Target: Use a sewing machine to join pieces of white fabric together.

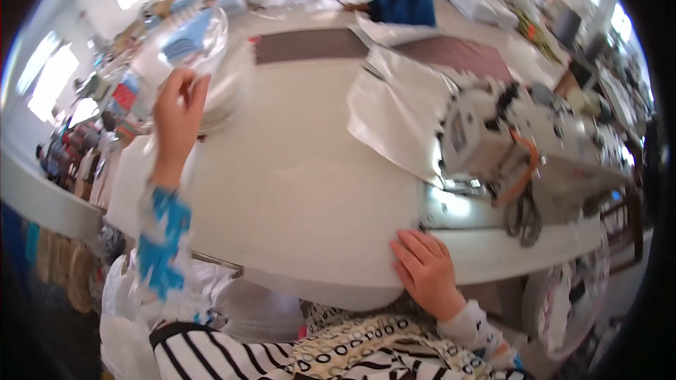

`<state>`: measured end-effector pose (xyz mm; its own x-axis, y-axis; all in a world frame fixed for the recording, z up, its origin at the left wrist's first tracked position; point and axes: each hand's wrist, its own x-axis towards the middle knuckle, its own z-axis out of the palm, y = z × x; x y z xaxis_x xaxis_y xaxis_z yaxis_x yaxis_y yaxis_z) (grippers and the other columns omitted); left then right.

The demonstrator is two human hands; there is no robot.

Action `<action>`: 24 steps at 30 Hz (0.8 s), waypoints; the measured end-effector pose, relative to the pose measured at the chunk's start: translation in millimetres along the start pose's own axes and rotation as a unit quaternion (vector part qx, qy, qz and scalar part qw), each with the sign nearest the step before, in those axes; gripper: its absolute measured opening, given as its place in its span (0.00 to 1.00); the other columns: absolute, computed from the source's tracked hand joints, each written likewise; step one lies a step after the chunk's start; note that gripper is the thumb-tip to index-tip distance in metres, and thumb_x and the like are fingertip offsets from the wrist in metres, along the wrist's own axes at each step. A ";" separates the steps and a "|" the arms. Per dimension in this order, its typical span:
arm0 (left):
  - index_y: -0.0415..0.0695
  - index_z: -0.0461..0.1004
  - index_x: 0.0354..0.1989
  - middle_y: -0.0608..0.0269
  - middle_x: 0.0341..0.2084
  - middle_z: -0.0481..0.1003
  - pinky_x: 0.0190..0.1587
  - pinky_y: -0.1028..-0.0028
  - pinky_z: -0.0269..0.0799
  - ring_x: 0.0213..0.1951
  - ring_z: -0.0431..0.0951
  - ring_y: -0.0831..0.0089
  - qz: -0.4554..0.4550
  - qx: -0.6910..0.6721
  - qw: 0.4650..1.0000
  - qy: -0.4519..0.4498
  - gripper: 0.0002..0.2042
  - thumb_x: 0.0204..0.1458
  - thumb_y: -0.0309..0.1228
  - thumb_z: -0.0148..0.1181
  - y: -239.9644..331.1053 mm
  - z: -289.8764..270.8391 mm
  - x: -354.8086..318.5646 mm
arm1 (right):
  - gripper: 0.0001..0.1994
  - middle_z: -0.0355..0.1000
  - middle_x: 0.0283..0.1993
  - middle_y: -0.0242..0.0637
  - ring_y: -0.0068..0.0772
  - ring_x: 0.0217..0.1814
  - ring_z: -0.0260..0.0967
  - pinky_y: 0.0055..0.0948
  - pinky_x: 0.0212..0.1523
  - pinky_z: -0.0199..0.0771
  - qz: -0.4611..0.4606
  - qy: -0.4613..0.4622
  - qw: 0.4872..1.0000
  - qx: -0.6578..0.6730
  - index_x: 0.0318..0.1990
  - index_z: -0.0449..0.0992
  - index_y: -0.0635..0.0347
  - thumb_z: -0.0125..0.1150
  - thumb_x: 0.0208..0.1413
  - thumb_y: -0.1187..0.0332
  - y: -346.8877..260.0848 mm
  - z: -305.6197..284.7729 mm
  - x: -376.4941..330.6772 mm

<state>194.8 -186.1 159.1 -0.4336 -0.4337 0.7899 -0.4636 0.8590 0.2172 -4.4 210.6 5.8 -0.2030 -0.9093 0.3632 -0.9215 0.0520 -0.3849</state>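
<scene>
My left hand (pixel 177 116) is raised over the left side of the table, with its fingers bent and a gap between thumb and fingers. Nothing shows in it. Beside it is a pile of white, shiny fabric (pixel 229 95), blurred. My right hand (pixel 427 271) rests on the front edge of the pale sewing table (pixel 303 183), its fingers stretched out and holding nothing. Ahead of that hand stands a white sewing machine (pixel 468 134). A white satin-like piece of cloth (pixel 398 112) lies to the left of the machine head, its right edge hidden behind it.
A dark brown cloth strip (pixel 310 47) and a mauve cloth (pixel 458 55) lie along the table's far side. Beyond them a person in blue (pixel 405 0) works at another surface. A round clear-walled bin (pixel 574 295) stands below right. Heaped textiles (pixel 120 98) line the left.
</scene>
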 end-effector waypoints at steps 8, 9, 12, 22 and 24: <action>0.44 0.71 0.34 0.60 0.25 0.73 0.69 0.45 0.55 0.31 0.75 0.57 0.017 -0.274 0.740 -0.615 0.06 0.62 0.32 0.57 188.6 -11.2 -176.5 | 0.17 0.74 0.62 0.36 0.35 0.68 0.67 0.45 0.71 0.59 -0.009 -0.001 1.000 0.001 0.50 0.80 0.56 0.68 0.51 0.68 -3.2 -0.9 -12.5; 0.44 0.72 0.36 0.57 0.27 0.74 0.66 0.48 0.58 0.34 0.75 0.54 0.004 -0.279 0.757 -0.592 0.06 0.62 0.32 0.57 190.5 -6.4 -182.6 | 0.17 0.74 0.62 0.36 0.35 0.68 0.67 0.45 0.71 0.59 -0.001 0.000 1.000 0.000 0.50 0.80 0.56 0.68 0.51 0.68 -3.0 -3.0 -17.7; 0.42 0.73 0.41 0.53 0.34 0.75 0.53 0.55 0.66 0.39 0.75 0.49 -0.023 -0.238 0.814 -0.529 0.06 0.63 0.31 0.57 196.9 16.0 -146.1 | 0.16 0.74 0.61 0.34 0.32 0.68 0.67 0.44 0.71 0.59 0.007 -0.004 1.000 -0.010 0.49 0.80 0.55 0.66 0.50 0.67 -0.9 -9.5 -35.1; 0.39 0.76 0.34 0.55 0.31 0.76 0.48 0.60 0.69 0.38 0.75 0.56 0.099 -0.235 0.874 -0.414 0.09 0.57 0.32 0.65 203.1 142.4 -128.4 | 0.16 0.76 0.54 0.37 0.38 0.61 0.71 0.46 0.64 0.65 0.004 0.022 0.999 0.048 0.49 0.78 0.58 0.66 0.51 0.69 7.0 -11.5 -37.9; 0.38 0.75 0.34 0.54 0.29 0.75 0.43 0.62 0.70 0.34 0.75 0.56 0.064 -0.241 0.869 -0.427 0.09 0.57 0.31 0.66 205.3 147.2 -125.9 | 0.15 0.78 0.49 0.39 0.41 0.54 0.74 0.46 0.58 0.71 0.009 0.018 0.997 0.073 0.49 0.77 0.59 0.65 0.54 0.69 11.2 -17.2 -27.7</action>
<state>40.4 4.8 19.9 -0.9688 -0.1926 0.1558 -0.0806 0.8398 0.5369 -14.7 243.5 6.0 -0.2327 -0.8930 0.3852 -0.8604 0.0043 -0.5097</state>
